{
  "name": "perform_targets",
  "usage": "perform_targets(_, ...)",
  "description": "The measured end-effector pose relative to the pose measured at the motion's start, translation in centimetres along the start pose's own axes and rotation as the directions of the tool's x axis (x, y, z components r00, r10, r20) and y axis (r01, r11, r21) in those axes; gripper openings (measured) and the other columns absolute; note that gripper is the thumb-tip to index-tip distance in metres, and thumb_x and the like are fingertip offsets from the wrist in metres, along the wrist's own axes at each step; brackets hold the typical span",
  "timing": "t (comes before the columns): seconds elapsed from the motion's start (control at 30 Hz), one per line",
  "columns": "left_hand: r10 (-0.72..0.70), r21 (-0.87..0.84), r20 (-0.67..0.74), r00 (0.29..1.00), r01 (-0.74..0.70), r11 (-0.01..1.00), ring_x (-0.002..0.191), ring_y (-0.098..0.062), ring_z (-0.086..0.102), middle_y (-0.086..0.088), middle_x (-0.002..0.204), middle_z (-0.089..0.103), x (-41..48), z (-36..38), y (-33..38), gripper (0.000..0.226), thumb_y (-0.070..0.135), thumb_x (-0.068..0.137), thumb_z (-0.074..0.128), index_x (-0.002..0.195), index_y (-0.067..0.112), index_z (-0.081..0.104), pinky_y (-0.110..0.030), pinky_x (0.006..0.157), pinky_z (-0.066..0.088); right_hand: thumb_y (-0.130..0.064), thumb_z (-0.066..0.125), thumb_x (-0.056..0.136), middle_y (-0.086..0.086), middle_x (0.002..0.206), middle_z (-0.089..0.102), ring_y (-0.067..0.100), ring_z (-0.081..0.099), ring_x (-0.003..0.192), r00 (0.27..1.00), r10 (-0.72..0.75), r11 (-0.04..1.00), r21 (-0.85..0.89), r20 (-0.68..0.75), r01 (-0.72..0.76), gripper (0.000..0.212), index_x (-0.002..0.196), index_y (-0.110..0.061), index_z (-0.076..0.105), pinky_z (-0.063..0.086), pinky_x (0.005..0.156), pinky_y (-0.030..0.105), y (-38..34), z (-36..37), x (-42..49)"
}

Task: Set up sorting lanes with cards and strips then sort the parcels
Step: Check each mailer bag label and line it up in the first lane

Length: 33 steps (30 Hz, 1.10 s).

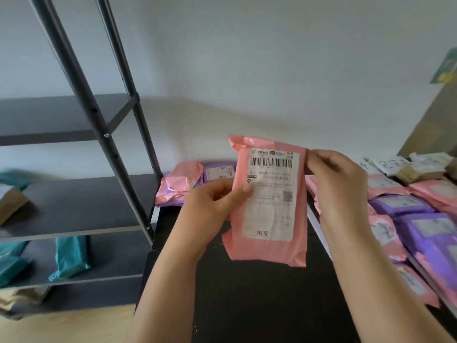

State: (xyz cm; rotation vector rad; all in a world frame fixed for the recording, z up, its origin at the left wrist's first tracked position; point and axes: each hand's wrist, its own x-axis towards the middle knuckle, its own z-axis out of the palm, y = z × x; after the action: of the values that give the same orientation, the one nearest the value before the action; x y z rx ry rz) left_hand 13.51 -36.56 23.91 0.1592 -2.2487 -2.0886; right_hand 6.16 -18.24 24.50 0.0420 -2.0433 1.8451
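I hold a pink parcel (269, 248) upright above the black table (259, 305), its white shipping label with barcode facing me. My left hand (212, 206) grips its left edge, thumb on the label. My right hand (338, 184) pinches the parcel's upper right edge. To the right, a white strip (317, 227) runs along the table beside rows of pink parcels (385, 184) and purple parcels (400, 204). Behind the held parcel, at the table's far end, lie another pink parcel (183, 180) and a purple one (218, 173).
A dark metal shelf rack (99, 125) stands at the left, with teal parcels (70, 259) and brown paper parcels (11, 201) on its shelves. White and tan packages (410, 168) sit at the far right. A plain white wall is behind.
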Motion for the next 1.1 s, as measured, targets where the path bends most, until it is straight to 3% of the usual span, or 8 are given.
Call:
perform_targets(0.1,0.026,-0.021,-0.079,0.997,-0.028,0.999,0.078,-0.011,0.075,0.007,0.087,0.077,-0.2,0.2,0.0,0.01,0.034,0.086,0.07,0.084,0.029,0.079,-0.019,0.06,0.057,-0.025,0.062,0.094,-0.014,0.085,0.074,0.001,0.069,0.081,1.0,-0.001,1.0,0.021,0.009,0.0,0.01,0.097,-0.026,0.071,0.053,0.075,0.027,-0.2,0.1,-0.4)
perform_targets(0.23,0.015,-0.139,-0.246,0.969,-0.051,0.989,0.078,-0.016,0.075,0.002,0.087,0.078,0.0,-0.3,0.2,0.011,0.029,0.087,0.072,0.088,0.022,0.08,-0.028,0.061,0.061,-0.038,0.067,0.09,-0.014,0.092,0.072,-0.003,0.067,0.084,0.994,0.019,1.0,0.022,0.106,-0.022,0.024,0.113,-0.036,0.06,0.046,0.069,0.015,0.3,0.2,-1.4)
perform_targets(0.43,0.04,-0.277,-0.328,0.944,-0.137,0.951,0.069,-0.007,0.072,-0.001,0.083,0.077,0.1,0.1,1.3,0.013,0.02,0.088,0.072,0.091,0.009,0.077,-0.014,0.054,0.052,-0.045,0.068,0.087,-0.025,0.09,0.072,-0.011,0.065,0.086,0.925,-0.009,1.0,-0.024,0.38,0.019,0.005,0.085,-0.041,0.07,0.046,0.065,0.003,0.8,0.5,-3.0)
perform_targets(0.57,0.009,-0.326,-0.308,0.951,-0.115,0.938,0.081,-0.015,0.075,-0.003,0.091,0.078,0.0,0.3,1.0,0.012,0.022,0.087,0.071,0.091,0.012,0.077,-0.022,0.062,0.058,-0.041,0.067,0.09,-0.029,0.092,0.071,-0.013,0.064,0.088,0.919,-0.008,1.0,-0.015,0.394,0.014,0.004,0.09,-0.045,0.068,0.048,0.067,0.003,1.0,0.9,-3.0)
perform_targets(0.7,0.005,-0.274,-0.314,0.949,-0.096,0.957,0.085,-0.017,0.075,0.0,0.091,0.078,0.0,0.3,0.8,0.01,0.03,0.084,0.074,0.083,0.021,0.079,-0.031,0.068,0.062,-0.024,0.068,0.091,-0.027,0.083,0.072,-0.013,0.065,0.082,0.928,-0.052,0.999,0.005,0.369,0.054,0.021,0.081,-0.043,0.07,0.045,0.065,0.0,0.9,0.8,-3.2)
perform_targets(0.77,0.002,-0.266,-0.338,0.941,-0.097,0.959,0.083,-0.019,0.075,-0.002,0.089,0.078,0.0,0.3,0.8,0.015,0.031,0.081,0.077,0.082,0.017,0.078,-0.034,0.07,0.062,-0.017,0.069,0.091,-0.023,0.08,0.073,-0.009,0.066,0.08,0.94,-0.064,0.998,0.021,0.334,0.061,0.026,0.077,-0.04,0.072,0.046,0.065,0.002,0.9,0.7,-3.2)
perform_targets(0.9,0.017,-0.297,-0.417,0.909,-0.153,0.942,0.076,-0.025,0.075,-0.012,0.084,0.076,0.2,0.2,0.8,0.022,0.021,0.076,0.083,0.073,0.005,0.068,-0.028,0.059,0.059,-0.015,0.072,0.088,-0.009,0.082,0.075,0.006,0.07,0.078,0.972,0.002,0.996,0.089,0.233,-0.023,0.013,0.079,-0.025,0.075,0.053,0.056,0.015,0.9,0.4,-2.6)
perform_targets(1.1,0.015,-0.25,-0.387,0.922,-0.12,0.961,0.075,-0.02,0.074,-0.007,0.086,0.076,0.2,0.5,0.8,0.023,0.029,0.077,0.081,0.081,0.01,0.069,-0.026,0.058,0.056,-0.016,0.073,0.087,-0.011,0.079,0.074,0.005,0.069,0.076,0.986,-0.013,0.999,0.046,0.169,0.005,0.009,0.08,-0.021,0.073,0.052,0.065,0.014,0.5,0.0,-2.6)
